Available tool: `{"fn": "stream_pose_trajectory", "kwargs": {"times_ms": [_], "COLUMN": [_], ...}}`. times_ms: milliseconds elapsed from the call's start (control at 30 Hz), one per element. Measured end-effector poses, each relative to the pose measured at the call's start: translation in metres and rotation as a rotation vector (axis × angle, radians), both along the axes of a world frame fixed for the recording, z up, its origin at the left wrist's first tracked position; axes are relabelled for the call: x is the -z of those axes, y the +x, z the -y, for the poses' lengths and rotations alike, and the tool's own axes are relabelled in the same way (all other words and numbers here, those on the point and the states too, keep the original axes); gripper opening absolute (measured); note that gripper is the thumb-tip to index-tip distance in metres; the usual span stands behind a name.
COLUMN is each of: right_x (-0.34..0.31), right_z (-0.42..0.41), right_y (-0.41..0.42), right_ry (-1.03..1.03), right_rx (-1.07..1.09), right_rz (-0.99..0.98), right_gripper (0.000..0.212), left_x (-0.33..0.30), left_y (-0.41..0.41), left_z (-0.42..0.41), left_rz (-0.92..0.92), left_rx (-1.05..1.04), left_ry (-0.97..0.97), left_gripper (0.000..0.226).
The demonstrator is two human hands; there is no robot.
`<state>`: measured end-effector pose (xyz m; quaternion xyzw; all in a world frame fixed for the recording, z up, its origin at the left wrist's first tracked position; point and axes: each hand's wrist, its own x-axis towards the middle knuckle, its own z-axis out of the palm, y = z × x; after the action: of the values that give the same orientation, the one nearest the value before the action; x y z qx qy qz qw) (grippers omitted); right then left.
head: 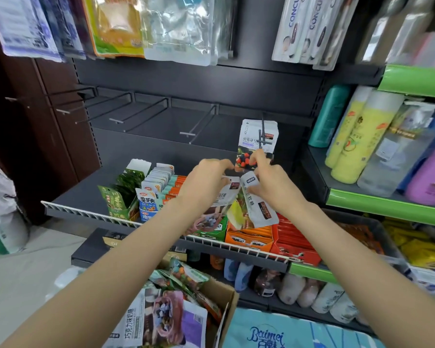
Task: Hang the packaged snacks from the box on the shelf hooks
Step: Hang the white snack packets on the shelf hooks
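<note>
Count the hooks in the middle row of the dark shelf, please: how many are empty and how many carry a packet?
Empty hooks: 4
Hooks carrying a snack packet: 1
Total: 5

Readable stuff: "CONCU" runs up the white hanging packs (302, 28) top right, and "Baimei" is in blue script on the light blue pack (284, 332) at the bottom. The purple snack bag (161, 322) in the cardboard box says "巧克力味奶糖".

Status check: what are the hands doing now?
Left hand and right hand both gripping snack packets. One packet already on hook. Empty hooks left, nothing blocking.
</note>
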<state>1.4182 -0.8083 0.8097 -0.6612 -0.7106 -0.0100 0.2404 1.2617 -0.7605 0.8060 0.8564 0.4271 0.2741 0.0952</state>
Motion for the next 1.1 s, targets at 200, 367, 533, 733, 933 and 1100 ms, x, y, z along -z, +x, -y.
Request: {"fn": "stream_pose_trajectory", "kwargs": {"times_ms": [200,367,533,733,933,1100], "right_x": [0.008,0.01,0.027,0.017,0.007,0.004], "right_z": [0.001,0.004,0.01,-0.01,-0.036,-0.055], "right_y": [-0.005,0.004,0.034,0.05,0.051,0.055], "right_ry": [-0.002,0.033,0.067,0.29,0.292,0.316], "right_rx": [-0.067,0.006,0.047,0.166,0.175,0.218], "right_rz": [0.036,-0.16,-0.405,-0.645,-0.657,-0.656], "right_gripper": [0.039,0.026,0.011,0.003,0.009,0.014], "left_x": [0.002,0.008,0.007,0.003,-0.01,-0.019], "left_y": [0.011,0.017,0.012,0.01,0.011,0.01], "left_z": [-0.003,-0.012,-0.024,-0.034,-0.03,-0.038], "left_rz": [0.01,0.114,0.238,0.118,0.064,0.096], "left_rx": [0.079,0.04,-0.066,-0.094,-0.045,-0.06], "left_ry": [-0.04,-0.07,-0.094,-0.14,-0.067,0.007], "left_gripper": [0.02,0.005,0.005,0.017,0.008,0.008]}}
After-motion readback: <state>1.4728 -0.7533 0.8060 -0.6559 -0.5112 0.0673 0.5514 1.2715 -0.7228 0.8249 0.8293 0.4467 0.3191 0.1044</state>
